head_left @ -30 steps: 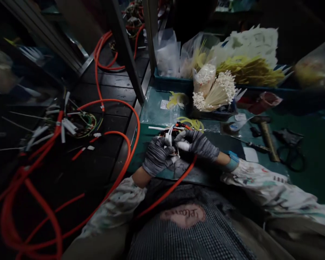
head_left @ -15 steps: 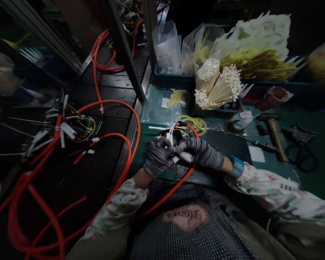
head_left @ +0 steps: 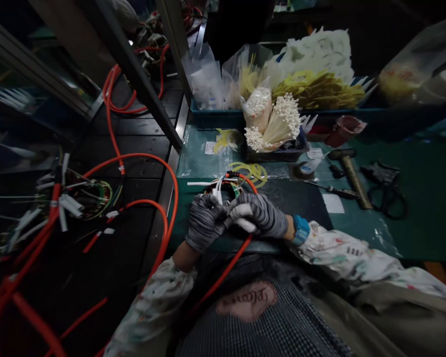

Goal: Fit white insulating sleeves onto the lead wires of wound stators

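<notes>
- Head view: the left hand [head_left: 205, 223], in a striped grey glove, is bent inward with its fingers curled close to the thumb, right beside the white sleeves [head_left: 218, 192]; whether it pinches one of them, I cannot tell.
- The right hand [head_left: 259, 214], in a matching glove with whitish fingertips, meets it from the other side, its fingers also curled toward the thumb; anything held between them is hidden.
- The wound ring [head_left: 238, 189] lies on the bench just beyond the fingers, its near edge covered by the gloves. The white sleeves rise from its left part, and a thin white tube [head_left: 197, 184] sticks out leftward.
- An orange-red cable [head_left: 248, 181] runs from a black band at the ring's far edge, passes behind the right hand and reappears below it, toward the apron [head_left: 293, 307].
- Yellow strips [head_left: 258, 173] lie just beyond the ring; farther back, white-tipped sticks [head_left: 288, 119] stand bundled in a dark tray [head_left: 273, 156].
- To the right on the bench are a screwdriver [head_left: 344, 192], a hammer [head_left: 357, 183] and a black-handled tool [head_left: 388, 202].
- To the left, another wound ring [head_left: 107, 196] rests on dark slats [head_left: 134, 191] among cables and white sleeves.
</notes>
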{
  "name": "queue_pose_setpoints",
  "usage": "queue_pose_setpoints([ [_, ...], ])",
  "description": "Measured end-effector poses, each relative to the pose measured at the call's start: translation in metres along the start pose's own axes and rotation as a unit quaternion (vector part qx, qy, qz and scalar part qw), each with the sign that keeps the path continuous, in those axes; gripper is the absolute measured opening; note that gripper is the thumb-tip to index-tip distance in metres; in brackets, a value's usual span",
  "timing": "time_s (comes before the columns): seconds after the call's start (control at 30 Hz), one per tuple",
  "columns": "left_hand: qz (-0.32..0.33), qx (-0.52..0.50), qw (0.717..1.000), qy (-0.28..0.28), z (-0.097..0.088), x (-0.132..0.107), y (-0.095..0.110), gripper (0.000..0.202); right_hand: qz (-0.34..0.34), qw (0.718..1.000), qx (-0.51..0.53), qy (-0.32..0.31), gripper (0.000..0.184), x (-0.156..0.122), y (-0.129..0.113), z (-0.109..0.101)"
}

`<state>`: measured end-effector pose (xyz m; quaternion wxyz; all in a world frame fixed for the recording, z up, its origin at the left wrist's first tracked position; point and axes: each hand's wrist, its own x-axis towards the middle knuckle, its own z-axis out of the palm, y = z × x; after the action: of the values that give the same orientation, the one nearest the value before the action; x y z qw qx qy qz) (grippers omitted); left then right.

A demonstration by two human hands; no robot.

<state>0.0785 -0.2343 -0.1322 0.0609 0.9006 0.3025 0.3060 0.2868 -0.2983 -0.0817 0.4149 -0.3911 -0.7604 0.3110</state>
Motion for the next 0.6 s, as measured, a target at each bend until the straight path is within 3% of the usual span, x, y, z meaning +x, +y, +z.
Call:
queue_pose_setpoints([
  [0.07, 0.005, -0.015, 1.0, 0.012, -0.004, 0.002, 0.001, 0.021, -0.125, 0.986, -0.107, -0.037, 0.027, -0.004, 0.016, -0.006],
  [0.13, 0.004, -0.017, 1.0, 0.0, -0.007, 0.003, 0.0, 0.02, -0.168, 0.964, -0.193, -0.07, 0.029, -0.012, 0.032, -0.008],
  [0.23, 0.008, -0.001, 0.999, -0.034, -0.009, 0.003, -0.003, 0.018, -0.132, 0.964, -0.211, -0.089, 0.029, -0.021, 0.04, -0.001],
  [0.33, 0.01, -0.009, 0.999, -0.046, -0.004, 0.0, -0.007, 0.014, -0.075, 0.986, -0.122, -0.079, 0.025, -0.017, 0.03, 0.012],
  [0.47, -0.005, -0.018, 0.999, -0.028, 0.0, -0.004, -0.011, 0.015, 0.025, 0.999, -0.035, -0.002, 0.018, 0.013, 0.021, 0.031],
  [0.6, 0.005, -0.053, 0.999, 0.006, -0.009, -0.005, -0.009, 0.01, 0.077, 0.978, -0.014, 0.193, 0.006, 0.038, 0.028, 0.037],
])
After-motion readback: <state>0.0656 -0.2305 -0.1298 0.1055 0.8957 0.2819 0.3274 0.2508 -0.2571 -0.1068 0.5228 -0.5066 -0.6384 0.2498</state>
